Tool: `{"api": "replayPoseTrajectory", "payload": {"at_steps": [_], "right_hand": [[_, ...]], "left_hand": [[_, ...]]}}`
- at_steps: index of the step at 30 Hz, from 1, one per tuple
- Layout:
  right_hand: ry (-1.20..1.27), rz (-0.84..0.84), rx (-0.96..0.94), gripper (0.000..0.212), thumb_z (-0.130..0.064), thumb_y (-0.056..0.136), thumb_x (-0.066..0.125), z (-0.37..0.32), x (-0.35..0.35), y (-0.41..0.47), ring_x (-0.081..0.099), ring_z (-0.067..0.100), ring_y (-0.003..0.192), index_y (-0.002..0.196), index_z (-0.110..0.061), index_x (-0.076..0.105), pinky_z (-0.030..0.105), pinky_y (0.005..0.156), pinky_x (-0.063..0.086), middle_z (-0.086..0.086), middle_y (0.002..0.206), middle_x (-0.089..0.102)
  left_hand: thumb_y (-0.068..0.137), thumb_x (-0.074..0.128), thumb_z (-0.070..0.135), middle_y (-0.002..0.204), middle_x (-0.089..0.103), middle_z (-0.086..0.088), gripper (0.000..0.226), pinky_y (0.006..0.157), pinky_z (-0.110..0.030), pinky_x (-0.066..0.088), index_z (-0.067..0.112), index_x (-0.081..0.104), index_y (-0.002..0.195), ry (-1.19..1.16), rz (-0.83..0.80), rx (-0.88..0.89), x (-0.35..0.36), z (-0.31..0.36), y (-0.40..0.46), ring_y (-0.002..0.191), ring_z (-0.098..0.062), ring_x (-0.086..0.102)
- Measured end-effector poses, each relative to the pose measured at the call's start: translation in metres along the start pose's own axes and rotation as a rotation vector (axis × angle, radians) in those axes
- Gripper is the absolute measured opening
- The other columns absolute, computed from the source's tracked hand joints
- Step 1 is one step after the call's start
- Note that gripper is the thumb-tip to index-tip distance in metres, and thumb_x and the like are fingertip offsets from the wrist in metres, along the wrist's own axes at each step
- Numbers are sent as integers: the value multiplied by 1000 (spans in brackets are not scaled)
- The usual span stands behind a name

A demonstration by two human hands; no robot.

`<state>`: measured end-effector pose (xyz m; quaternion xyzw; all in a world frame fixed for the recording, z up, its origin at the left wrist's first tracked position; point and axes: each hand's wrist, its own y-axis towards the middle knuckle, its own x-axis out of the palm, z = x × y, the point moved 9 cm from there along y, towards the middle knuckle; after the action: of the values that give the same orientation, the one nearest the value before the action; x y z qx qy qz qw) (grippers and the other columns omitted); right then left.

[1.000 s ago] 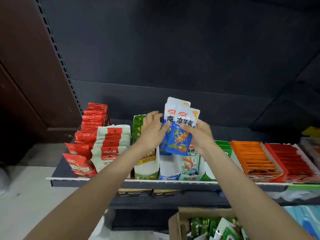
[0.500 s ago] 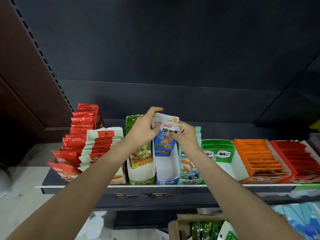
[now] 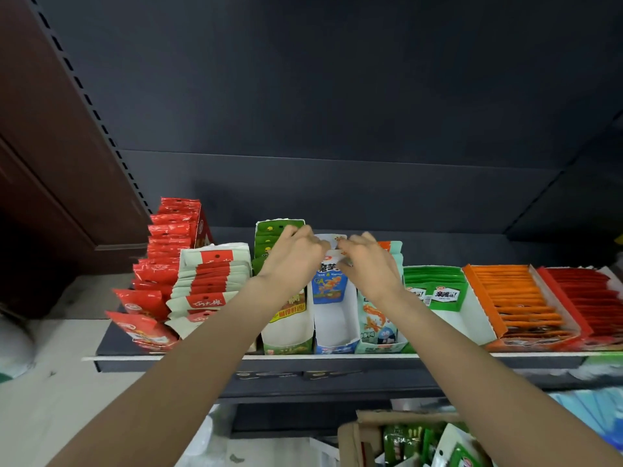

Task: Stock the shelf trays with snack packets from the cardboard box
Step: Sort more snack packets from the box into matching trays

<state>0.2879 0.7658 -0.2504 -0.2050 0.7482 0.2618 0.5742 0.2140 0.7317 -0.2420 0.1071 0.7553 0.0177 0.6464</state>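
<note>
- Far left of the shelf (image 3: 168, 360), glossy red foil packets (image 3: 161, 264) stand in a stepped row, with flat white-and-red packets (image 3: 209, 281) fanned beside them.
- Left of centre, a tall paperboard tray (image 3: 286, 335) holds green packets (image 3: 266, 237) standing upright.
- Your left hand (image 3: 290, 264) lies over that green tray, fingers curled and pinching the white top edge of the blue snack packets (image 3: 328, 284).
- Those blue packets, smooth film with a cartoon print, stand upright at the back of the narrow white-walled blue tray (image 3: 333, 328) in the middle of the frame.
- Your right hand (image 3: 371, 267) pinches the same top edge from the other side, fingertips nearly meeting the left hand's.
- Right of it stand a pale teal tray (image 3: 377, 335), then a green tray (image 3: 435, 291), then flat orange (image 3: 519, 298) and red (image 3: 586, 298) display boxes packed with thin sachets on edge.
- At the lower right, the brown cardboard box (image 3: 350, 439) sits open, with green and white packets inside.
</note>
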Motion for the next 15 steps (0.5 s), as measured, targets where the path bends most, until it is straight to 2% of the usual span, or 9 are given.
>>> {"api": "replayPoseTrajectory", "payload": {"at_steps": [2, 4, 9, 15], "right_hand": [[-48, 0, -2, 32, -11, 91, 50, -4, 3, -1, 44, 21, 109, 122, -12, 57, 28, 66, 37, 5, 111, 59], [7, -31, 29, 33, -11, 91, 52, -4, 8, 0, 44, 23, 111, 123, -11, 55, 31, 73, 40, 6, 115, 57], [265, -19, 110, 38, -6, 90, 57, 1, 2, -5, 50, 24, 116, 128, -11, 54, 30, 96, 41, 8, 123, 53], [368, 72, 146, 34, -10, 92, 57, 3, -26, -44, 52, 17, 113, 126, -15, 57, 24, 94, 38, 3, 125, 52]], "left_hand": [[79, 69, 16, 90, 67, 4, 20, 80, -30, 39, 20, 67, 98, 11, 54, -35, -7, -1, -2, 96, -18, 55], [61, 82, 17, 77, 68, 4, 28, 68, -29, 44, 20, 69, 86, -8, 127, -61, -13, -3, -6, 82, -18, 60], [89, 56, 11, 117, 60, -2, 33, 89, -34, 35, 16, 56, 121, -62, 123, -127, -8, -4, -12, 113, -23, 47], [90, 52, 9, 127, 54, -3, 37, 93, -34, 34, 16, 54, 127, -189, 167, -207, -23, 6, -34, 117, -23, 44]]}}
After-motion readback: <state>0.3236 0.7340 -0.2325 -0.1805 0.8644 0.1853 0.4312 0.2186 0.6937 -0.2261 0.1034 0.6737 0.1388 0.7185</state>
